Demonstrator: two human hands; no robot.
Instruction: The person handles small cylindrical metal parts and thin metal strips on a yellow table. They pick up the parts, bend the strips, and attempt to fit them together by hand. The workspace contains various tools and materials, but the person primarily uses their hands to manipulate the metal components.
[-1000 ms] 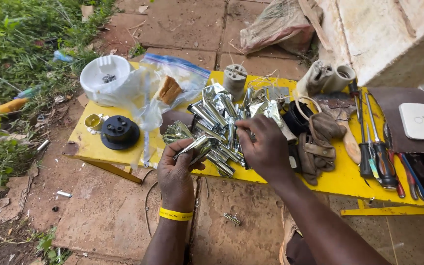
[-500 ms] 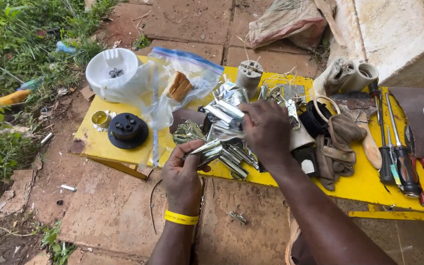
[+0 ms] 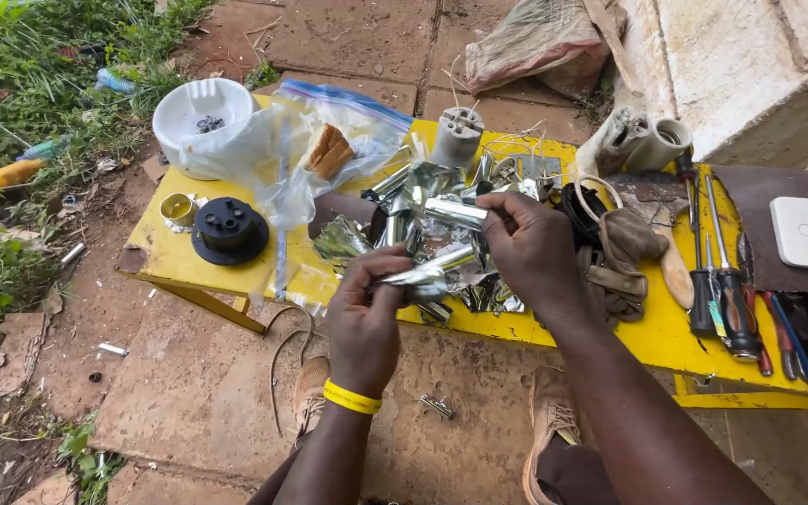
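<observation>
Both hands have risen off the heap of shiny bent metal strips [image 3: 441,252] on the yellow board table [image 3: 170,262]. Left hand [image 3: 367,313] now pinches one strip [image 3: 427,271] closed-fingered above that heap; right hand [image 3: 530,248] grips another [image 3: 455,211], so sorting goes on.

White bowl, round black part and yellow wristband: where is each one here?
white bowl [image 3: 200,112], head view, on its inner floor
round black part [image 3: 228,227], head view, on its top face
yellow wristband [image 3: 352,397], head view, on the band's middle, left wrist
</observation>
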